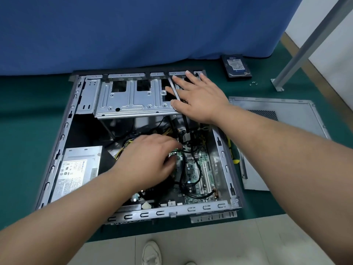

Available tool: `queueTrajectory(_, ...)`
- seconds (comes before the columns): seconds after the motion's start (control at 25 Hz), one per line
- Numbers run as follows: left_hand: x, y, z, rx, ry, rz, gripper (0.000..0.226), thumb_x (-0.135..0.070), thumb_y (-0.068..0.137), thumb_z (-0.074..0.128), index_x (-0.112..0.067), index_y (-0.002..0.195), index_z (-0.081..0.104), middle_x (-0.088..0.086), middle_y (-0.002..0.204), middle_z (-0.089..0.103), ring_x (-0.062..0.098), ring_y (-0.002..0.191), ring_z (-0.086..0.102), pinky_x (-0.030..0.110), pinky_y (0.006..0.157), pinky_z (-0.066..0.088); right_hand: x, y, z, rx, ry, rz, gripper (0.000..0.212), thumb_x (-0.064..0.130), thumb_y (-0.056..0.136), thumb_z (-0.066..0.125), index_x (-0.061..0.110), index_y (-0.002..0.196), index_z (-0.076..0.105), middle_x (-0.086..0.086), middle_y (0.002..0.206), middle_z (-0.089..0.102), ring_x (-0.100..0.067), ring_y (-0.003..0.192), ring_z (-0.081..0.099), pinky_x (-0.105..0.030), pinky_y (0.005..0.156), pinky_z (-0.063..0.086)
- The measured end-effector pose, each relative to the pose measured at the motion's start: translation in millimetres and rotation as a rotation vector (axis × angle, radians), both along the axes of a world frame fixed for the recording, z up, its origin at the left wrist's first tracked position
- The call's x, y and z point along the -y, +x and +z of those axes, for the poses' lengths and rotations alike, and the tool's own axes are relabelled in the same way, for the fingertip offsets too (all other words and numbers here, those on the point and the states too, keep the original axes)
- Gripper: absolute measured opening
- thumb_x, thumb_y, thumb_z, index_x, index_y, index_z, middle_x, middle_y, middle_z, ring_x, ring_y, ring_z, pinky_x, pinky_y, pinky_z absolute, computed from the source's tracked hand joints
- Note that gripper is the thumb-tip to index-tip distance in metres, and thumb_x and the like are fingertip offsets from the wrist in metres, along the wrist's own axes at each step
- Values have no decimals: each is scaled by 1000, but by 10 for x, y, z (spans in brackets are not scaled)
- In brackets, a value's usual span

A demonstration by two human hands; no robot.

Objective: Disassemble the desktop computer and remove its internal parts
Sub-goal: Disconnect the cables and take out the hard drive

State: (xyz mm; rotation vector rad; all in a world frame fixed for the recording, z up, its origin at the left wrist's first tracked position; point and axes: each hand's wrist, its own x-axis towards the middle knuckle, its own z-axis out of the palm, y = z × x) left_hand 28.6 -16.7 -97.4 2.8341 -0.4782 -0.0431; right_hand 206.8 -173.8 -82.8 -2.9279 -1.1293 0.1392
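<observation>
The open computer case [57, 150] lies on the green mat [23, 121]. The right hand [198, 98] rests flat, fingers spread, on the drive cage [133, 100]. Nearer, the left hand [150, 159] reaches onto the motherboard [198, 165]; its fingertips are blurred, grip indeterminate. Right of both: side panel [286, 111], hard drive [236, 66].

Green mat [28, 119] bears computer case [63, 142], side panel [294, 111], hard drive [236, 66], screws [253, 83].
</observation>
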Motion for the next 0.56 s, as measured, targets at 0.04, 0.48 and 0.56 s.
queueTrajectory(0.04,48,126,-35,-82,30,28,41,-40,96,49,-31,134,60,-10,134,64,19,126,57,41,102,49,-5,6,-4,-3,10,1,63,66,98,16,49,158,20,14,170,8,-18,158,-2,-46,127,-4)
queueTrajectory(0.48,316,910,-496,-257,-1,118,34,-46,88,68,-22,112,68,4,109,71,30,105,64,39,80,55,9,40,-4,-9,68,9,57,64,99,27,50,154,34,15,169,14,-16,158,3,-43,127,-1)
queueTrajectory(0.56,341,926,-538,-232,-6,123,41,-49,88,67,-24,120,65,4,112,70,30,107,64,37,77,52,9,34,3,-12,73,9,56,64,99,29,50,153,36,15,169,14,-16,158,3,-43,128,-1)
